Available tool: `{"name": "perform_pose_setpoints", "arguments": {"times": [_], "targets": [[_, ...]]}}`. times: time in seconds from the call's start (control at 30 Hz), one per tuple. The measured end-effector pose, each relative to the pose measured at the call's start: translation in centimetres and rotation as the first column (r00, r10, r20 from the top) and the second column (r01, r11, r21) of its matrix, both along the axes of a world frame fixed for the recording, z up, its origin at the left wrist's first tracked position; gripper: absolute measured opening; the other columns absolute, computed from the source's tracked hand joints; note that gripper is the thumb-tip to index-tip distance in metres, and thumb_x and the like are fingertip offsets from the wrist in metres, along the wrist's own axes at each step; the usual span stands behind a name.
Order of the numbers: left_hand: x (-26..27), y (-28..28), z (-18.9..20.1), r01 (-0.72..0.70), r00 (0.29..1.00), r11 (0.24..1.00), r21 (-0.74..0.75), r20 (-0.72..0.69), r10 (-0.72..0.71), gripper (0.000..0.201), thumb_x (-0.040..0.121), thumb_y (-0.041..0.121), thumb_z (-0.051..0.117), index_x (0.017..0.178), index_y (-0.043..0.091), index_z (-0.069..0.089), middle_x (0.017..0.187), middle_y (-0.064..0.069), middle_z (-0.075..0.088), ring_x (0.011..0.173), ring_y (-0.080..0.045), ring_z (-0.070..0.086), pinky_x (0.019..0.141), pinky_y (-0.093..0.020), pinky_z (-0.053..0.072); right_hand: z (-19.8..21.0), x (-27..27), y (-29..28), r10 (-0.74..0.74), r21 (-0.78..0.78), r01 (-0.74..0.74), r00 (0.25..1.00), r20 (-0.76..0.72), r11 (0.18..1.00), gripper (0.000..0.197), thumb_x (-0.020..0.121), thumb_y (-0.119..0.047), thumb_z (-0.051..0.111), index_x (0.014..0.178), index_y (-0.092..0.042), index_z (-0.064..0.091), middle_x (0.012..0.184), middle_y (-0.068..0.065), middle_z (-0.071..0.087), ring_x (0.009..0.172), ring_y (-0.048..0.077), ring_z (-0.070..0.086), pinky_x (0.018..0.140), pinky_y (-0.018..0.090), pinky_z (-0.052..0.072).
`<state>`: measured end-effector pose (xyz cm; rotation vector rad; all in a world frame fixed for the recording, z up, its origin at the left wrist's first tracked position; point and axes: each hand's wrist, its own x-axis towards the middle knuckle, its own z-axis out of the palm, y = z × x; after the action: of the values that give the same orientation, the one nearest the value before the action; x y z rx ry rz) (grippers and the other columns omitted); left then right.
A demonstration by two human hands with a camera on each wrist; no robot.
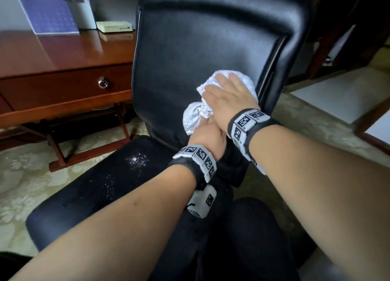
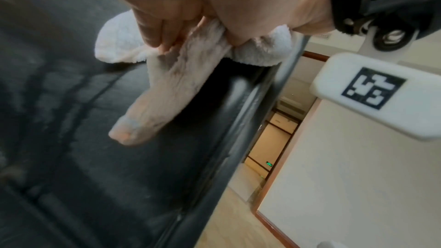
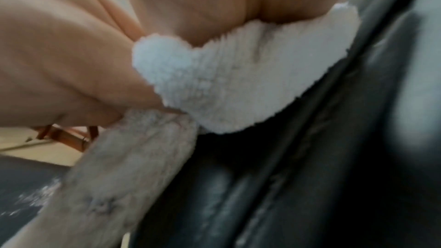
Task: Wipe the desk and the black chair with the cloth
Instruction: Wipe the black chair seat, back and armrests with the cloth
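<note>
The black leather chair [image 1: 190, 48] faces me, its seat [image 1: 88, 196] below. My right hand [image 1: 225, 91] lies flat, fingers straight, and presses a white cloth [image 1: 244, 79] against the lower right of the backrest, near its side seam. Just below, my left hand [image 1: 205, 133] grips the bunched lower end of the cloth [image 1: 195, 116]. In the left wrist view, curled fingers [image 2: 155, 31] pinch the cloth [image 2: 171, 86], whose tail hangs over the leather. In the right wrist view the palm sits on the cloth [image 3: 238, 82]. White specks [image 1: 137, 160] dot the seat.
The reddish wooden desk [image 1: 52, 55] stands to the left, with a ring-pull drawer [image 1: 102, 83]. A blue calendar [image 1: 48, 13] and a small cream box [image 1: 115, 26] sit at its back. Patterned carpet [image 1: 25, 175] covers the floor. Dark wooden furniture [image 1: 341, 27] stands at right.
</note>
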<state>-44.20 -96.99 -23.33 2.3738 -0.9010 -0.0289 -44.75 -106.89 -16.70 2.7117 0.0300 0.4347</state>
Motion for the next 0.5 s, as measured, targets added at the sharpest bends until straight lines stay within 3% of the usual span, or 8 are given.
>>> {"name": "perform_pose_setpoints", "arguments": {"times": [0.07, 0.17, 0.27, 0.37, 0.43, 0.5], "targets": [[-0.8, -1.2, 1.4, 0.012, 0.998, 0.989, -0.145, 0.061, -0.003, 0.049, 0.107, 0.023, 0.037, 0.153, 0.004, 0.036, 0.153, -0.017, 0.043, 0.143, -0.033, 0.038, 0.112, -0.039, 0.040, 1.9, -1.7, -1.6, -0.029, 0.052, 0.022, 0.990, 0.140, 0.998, 0.053, 0.099, -0.018, 0.037, 0.152, -0.023, 0.038, 0.160, -0.005, 0.034, 0.155, 0.028, 0.011, 0.126, 0.046, -0.001], [-1.7, -2.7, 3.6, -0.003, 0.995, 0.963, -0.268, 0.099, 0.031, 0.048, 0.101, 0.025, 0.049, 0.146, 0.010, 0.041, 0.142, -0.015, 0.047, 0.126, -0.035, 0.049, 0.098, -0.040, 0.046, 3.1, -4.0, -5.5, -0.074, 0.134, 0.032, 0.945, 0.319, 0.990, 0.069, 0.093, -0.017, 0.055, 0.156, -0.020, 0.026, 0.167, -0.002, 0.022, 0.155, 0.032, 0.011, 0.126, 0.046, 0.008], [-2.0, -3.3, 4.1, -0.095, 0.993, 0.957, -0.275, 0.037, 0.109, 0.037, 0.093, 0.025, 0.055, 0.128, 0.019, 0.045, 0.124, -0.005, 0.044, 0.111, -0.031, 0.051, 0.082, -0.039, 0.047, 1.0, -4.4, -6.5, -0.138, 0.349, 0.021, 0.939, 0.315, 0.937, 0.075, 0.100, -0.029, 0.051, 0.161, -0.018, 0.008, 0.171, 0.000, 0.002, 0.157, 0.031, -0.003, 0.127, 0.047, 0.006], [-1.2, -3.3, 2.6, -0.192, 0.981, 0.956, -0.222, -0.033, 0.190, 0.028, 0.094, 0.029, 0.055, 0.118, 0.024, 0.041, 0.121, -0.002, 0.039, 0.104, -0.029, 0.051, 0.079, -0.038, 0.044, -3.0, -3.7, -4.0, -0.267, 0.652, -0.057, 0.883, 0.387, 0.756, 0.083, 0.100, -0.045, 0.052, 0.162, -0.013, 0.007, 0.170, 0.004, 0.002, 0.157, 0.028, 0.001, 0.128, 0.044, 0.005], [-0.6, -3.3, 1.2, -0.224, 0.974, 0.956, -0.188, -0.074, 0.214, 0.022, 0.100, 0.038, 0.052, 0.109, 0.025, 0.037, 0.116, -0.001, 0.037, 0.093, -0.028, 0.053, 0.075, -0.037, 0.042, -5.4, -3.3, -2.7, -0.378, 0.814, -0.120, 0.841, 0.388, 0.568, 0.084, 0.097, -0.036, 0.060, 0.161, -0.014, 0.012, 0.170, 0.004, 0.007, 0.156, 0.026, 0.008, 0.128, 0.040, 0.009], [0.2, -3.2, -0.2, -0.246, 0.968, 0.951, -0.187, -0.095, 0.232, 0.023, 0.102, 0.043, 0.049, 0.102, 0.027, 0.033, 0.109, 0.002, 0.035, 0.082, -0.023, 0.053, 0.068, -0.035, 0.040, -7.2, -2.6, -2.5, -0.422, 0.877, -0.116, 0.842, 0.336, 0.466, 0.082, 0.096, -0.027, 0.063, 0.161, -0.016, 0.014, 0.170, 0.003, 0.007, 0.155, 0.024, 0.010, 0.126, 0.032, 0.009]]}}
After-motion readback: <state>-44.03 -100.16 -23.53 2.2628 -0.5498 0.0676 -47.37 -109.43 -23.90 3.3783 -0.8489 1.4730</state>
